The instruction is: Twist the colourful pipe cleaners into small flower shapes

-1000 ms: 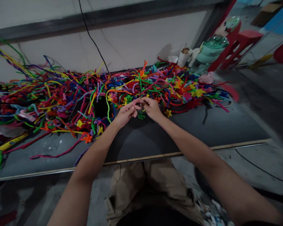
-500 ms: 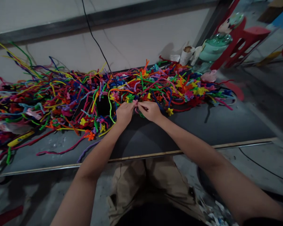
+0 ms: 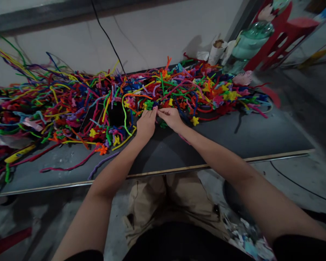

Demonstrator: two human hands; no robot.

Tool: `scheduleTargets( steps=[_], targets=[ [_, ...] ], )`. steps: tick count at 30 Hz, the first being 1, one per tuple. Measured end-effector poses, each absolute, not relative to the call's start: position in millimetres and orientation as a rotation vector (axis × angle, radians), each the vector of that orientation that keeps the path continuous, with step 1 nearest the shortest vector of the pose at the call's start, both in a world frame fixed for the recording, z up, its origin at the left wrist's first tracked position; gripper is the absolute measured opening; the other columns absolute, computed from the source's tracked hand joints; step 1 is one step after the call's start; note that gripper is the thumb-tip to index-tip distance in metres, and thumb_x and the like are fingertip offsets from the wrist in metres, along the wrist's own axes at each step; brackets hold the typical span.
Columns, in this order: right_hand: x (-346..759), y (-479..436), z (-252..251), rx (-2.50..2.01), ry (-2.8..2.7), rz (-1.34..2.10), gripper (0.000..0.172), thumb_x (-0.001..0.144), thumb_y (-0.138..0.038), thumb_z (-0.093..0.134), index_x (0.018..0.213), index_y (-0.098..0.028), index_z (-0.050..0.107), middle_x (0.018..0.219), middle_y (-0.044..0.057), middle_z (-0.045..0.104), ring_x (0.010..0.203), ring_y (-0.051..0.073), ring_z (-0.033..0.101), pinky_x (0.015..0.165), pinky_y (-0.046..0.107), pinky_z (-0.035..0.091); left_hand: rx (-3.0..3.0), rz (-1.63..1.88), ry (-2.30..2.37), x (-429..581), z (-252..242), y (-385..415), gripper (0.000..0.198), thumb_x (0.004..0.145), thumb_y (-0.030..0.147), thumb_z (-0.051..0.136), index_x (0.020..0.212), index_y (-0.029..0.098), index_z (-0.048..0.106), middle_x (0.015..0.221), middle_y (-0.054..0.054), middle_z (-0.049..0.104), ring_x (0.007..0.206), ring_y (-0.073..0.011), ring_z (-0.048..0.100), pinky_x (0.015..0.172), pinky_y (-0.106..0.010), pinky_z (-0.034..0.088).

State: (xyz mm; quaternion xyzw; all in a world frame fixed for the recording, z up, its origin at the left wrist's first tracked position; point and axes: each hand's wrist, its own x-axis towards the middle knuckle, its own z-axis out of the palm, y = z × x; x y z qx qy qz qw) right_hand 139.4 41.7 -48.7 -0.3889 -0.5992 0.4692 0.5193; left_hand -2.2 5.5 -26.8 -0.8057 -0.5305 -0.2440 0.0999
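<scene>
My left hand (image 3: 146, 125) and my right hand (image 3: 171, 117) meet fingertip to fingertip at the front of a heap of colourful pipe cleaners (image 3: 81, 94). Between the fingertips is a small pink pipe cleaner (image 3: 155, 108), mostly covered by the fingers of both hands. Both hands are closed in a pinch. Just behind the left fingers lies a green pipe-cleaner flower (image 3: 148, 104). A yellow pipe-cleaner flower (image 3: 195, 120) rests on the table to the right of my right hand. Below the right wrist, a bit of pink stem shows along the forearm.
The dark table (image 3: 233, 136) has a pale front edge. A yellow-handled tool (image 3: 20, 153) lies at the left. Behind on the right stand a paper cup (image 3: 216, 52) and a green transparent container (image 3: 247, 45), near a red stool (image 3: 296, 36). A black cable (image 3: 108, 38) hangs down into the heap.
The camera view has shifted slightly, so the table sits higher. Both hands stay together at the pink piece, and the fingers have moved a little on it.
</scene>
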Motion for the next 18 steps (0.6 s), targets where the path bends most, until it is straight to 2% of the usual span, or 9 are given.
scheduleTargets(
  steps=[5,10,13,16,18],
  targets=[
    [139.8,38.0,-44.5,-1.019,-1.476,1.031,0.037,0.079,-0.049,0.065,0.071,-0.014,0.074,0.066,0.003,0.069,0.061,0.014,0.060,0.060,0.025,0.045,-2.468,-0.903,-1.588,-1.5,-38.0,12.2,0.038,0.097,0.013,0.040,0.128,0.012,0.062,0.101,-0.012,0.074,0.099,-0.0225,0.067,0.088,-0.036,0.054],
    [149.6,38.8,-33.7,-1.041,-1.392,0.947,0.035,0.079,-0.048,0.069,0.074,-0.014,0.074,0.065,0.002,0.066,0.064,0.014,0.059,0.061,0.025,0.045,-2.403,-1.438,-1.500,-4.2,-39.9,16.6,0.032,0.098,0.021,0.044,0.117,0.021,0.069,0.111,-0.007,0.075,0.101,-0.0172,0.069,0.089,-0.034,0.056],
    [158.7,41.6,-25.7,-1.013,-1.310,1.127,0.038,0.077,-0.052,0.072,0.079,-0.015,0.071,0.053,-0.003,0.053,0.049,0.008,0.046,0.048,0.022,0.036,-2.295,-1.534,-1.461,-14.3,-34.5,19.4,0.036,0.102,0.031,0.039,0.121,0.018,0.067,0.106,-0.010,0.075,0.097,-0.0161,0.069,0.086,-0.031,0.056],
    [165.9,41.6,-18.9,-0.902,-1.309,1.485,0.040,0.075,-0.055,0.074,0.079,-0.017,0.064,0.046,-0.010,0.037,0.040,0.005,0.029,0.040,0.020,0.023,-2.351,-1.366,-1.254,-28.2,-28.8,25.8,0.038,0.102,0.035,0.039,0.120,0.017,0.067,0.107,-0.012,0.075,0.102,-0.0182,0.069,0.092,-0.035,0.055],
    [168.1,39.8,-15.7,-0.806,-1.368,1.662,0.041,0.073,-0.056,0.076,0.076,-0.017,0.062,0.045,-0.011,0.034,0.039,0.004,0.027,0.039,0.019,0.021,-2.419,-1.257,-1.119,-34.6,-26.9,29.2,0.036,0.102,0.034,0.040,0.119,0.018,0.068,0.109,-0.011,0.074,0.105,-0.0189,0.068,0.095,-0.037,0.054]
  ],
)
